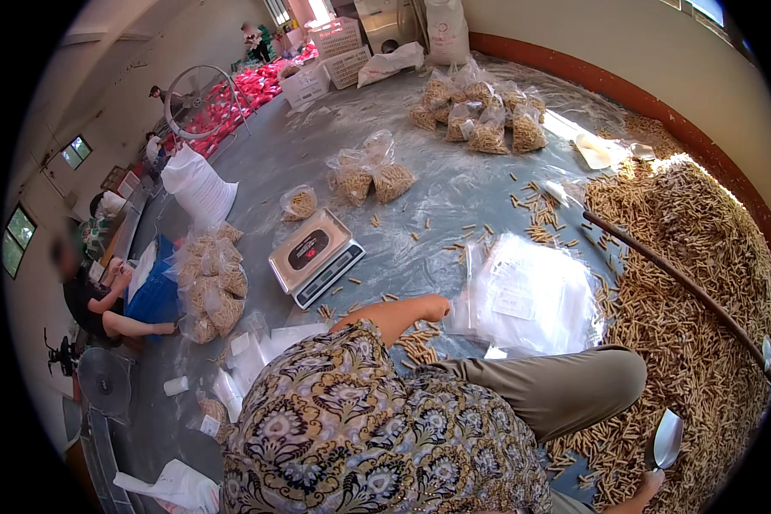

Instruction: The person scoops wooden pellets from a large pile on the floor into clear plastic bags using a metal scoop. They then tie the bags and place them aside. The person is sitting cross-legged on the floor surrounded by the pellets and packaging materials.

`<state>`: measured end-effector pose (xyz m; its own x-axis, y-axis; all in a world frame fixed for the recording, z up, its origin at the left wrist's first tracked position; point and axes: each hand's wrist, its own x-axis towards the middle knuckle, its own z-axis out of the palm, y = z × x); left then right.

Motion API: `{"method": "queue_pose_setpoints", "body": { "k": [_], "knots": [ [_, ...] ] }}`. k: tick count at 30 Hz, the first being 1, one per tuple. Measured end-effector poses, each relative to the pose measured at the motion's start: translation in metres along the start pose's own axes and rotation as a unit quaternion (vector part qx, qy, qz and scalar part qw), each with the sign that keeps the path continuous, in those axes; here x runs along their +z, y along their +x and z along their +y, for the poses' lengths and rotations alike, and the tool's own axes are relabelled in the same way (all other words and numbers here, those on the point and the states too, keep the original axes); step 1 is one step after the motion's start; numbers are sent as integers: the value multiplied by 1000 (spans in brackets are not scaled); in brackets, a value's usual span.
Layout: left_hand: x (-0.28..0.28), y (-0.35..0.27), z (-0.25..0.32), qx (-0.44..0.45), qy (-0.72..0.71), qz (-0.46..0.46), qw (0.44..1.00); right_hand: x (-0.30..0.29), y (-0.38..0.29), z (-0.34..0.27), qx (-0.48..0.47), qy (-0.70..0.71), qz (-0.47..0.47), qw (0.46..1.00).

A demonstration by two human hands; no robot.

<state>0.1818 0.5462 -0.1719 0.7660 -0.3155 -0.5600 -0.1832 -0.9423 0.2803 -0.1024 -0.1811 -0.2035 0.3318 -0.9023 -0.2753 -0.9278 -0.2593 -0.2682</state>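
Note:
My left hand (pixel 435 308) is at the left edge of a stack of clear plastic bags (pixel 530 295); whether its fingers pinch a bag cannot be made out. At the lower right, my right hand (pixel 649 483) grips a metal scoop (pixel 668 440) by its handle, over a large heap of short tan sticks or pellets (pixel 700 276). Left of the bag stack stands a digital scale (pixel 315 247) with a metal pan. A small open bag of the pieces (pixel 299 203) sits just behind it. Loose pieces (pixel 417 344) lie near my left forearm.
Filled bags stand in groups at the back (pixel 488 112), behind the scale (pixel 372 173) and at the left (pixel 212 283). A wooden pole (pixel 681 283) lies across the heap. A seated co-worker (pixel 96 295) is at the far left, near a white sack (pixel 199 183).

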Motion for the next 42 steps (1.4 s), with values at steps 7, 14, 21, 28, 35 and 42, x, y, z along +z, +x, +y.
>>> {"method": "queue_pose_setpoints", "body": {
  "k": [7,14,21,28,35,42],
  "knots": [
    [-3,-20,20,8,-12,23,1000,-5,3,52,30,-15,7,999],
    [14,3,0,-3,45,-1,999,-35,-2,16,56,53,-43,996],
    [34,105,101,85,40,-12,996,-86,-72,36,-64,-128,-4,990],
    [74,220,253,17,-125,27,992,-75,-140,68,40,-83,-64,994],
    [124,308,262,-187,-74,149,968,-33,-144,106,64,-66,-86,992],
    [148,330,249,7,-80,130,988,-6,-116,67,59,-95,-125,986]
  ]
}}
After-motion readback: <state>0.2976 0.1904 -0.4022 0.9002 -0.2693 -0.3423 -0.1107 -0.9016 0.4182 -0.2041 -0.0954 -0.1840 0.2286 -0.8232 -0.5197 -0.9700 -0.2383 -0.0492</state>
